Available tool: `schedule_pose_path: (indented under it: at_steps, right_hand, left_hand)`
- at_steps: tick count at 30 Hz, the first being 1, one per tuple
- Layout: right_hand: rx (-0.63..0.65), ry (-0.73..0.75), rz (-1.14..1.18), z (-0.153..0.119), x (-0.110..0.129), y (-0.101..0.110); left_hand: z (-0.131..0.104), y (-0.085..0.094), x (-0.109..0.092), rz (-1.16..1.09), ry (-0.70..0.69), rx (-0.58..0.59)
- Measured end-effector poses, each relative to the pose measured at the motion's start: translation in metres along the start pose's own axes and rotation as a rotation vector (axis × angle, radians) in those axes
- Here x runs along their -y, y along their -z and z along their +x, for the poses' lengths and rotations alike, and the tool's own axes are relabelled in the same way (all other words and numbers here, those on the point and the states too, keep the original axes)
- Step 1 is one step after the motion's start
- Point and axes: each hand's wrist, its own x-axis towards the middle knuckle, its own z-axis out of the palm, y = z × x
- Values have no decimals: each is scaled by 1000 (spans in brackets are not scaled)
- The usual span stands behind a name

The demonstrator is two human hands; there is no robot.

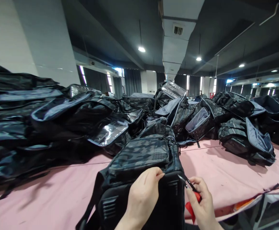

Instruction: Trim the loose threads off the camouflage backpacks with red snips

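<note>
A dark camouflage backpack (141,156) stands on the pink table (53,198) right in front of me. My left hand (143,196) pinches the backpack's upper edge near its top right corner. My right hand (202,204) holds small thread snips (188,182) with a red handle, their black tips pointing at that same corner. The backpack's lower part is cut off by the frame's bottom edge.
Piles of similar dark backpacks (58,118) cover the left side and the back of the table, with more backpacks (247,137) at the right, several lying unzipped. The table's right edge (250,199) runs close to my right hand. White pillars and ceiling lights stand behind.
</note>
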Motion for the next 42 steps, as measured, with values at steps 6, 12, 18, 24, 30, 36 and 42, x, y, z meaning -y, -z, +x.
schedule_pose_path:
  at_steps: [6,12,18,24,30,36,42]
  right_hand:
    - [98,400,-304,9,4,-2]
    - [65,635,-496,15,9,-16]
    - [67,714,-632,26,12,-24]
    - [93,683,-482,31,11,-21]
    - [169,524,-377,28,1,-10]
    - [203,492,-385,27,7,-16]
    - [114,533,-436,21,12,-39]
  left_hand:
    - [2,11,-1,-148,312,62]
    - [-1,10,1,-202,366,65]
    - [3,8,-2,-225,369,66]
    - [-7,9,-6,-233,377,11]
    - [-41,25,-9,-181,-53,227]
    - [-50,40,18,273,73,-104]
    - [-42,38,31,395,42,-114]
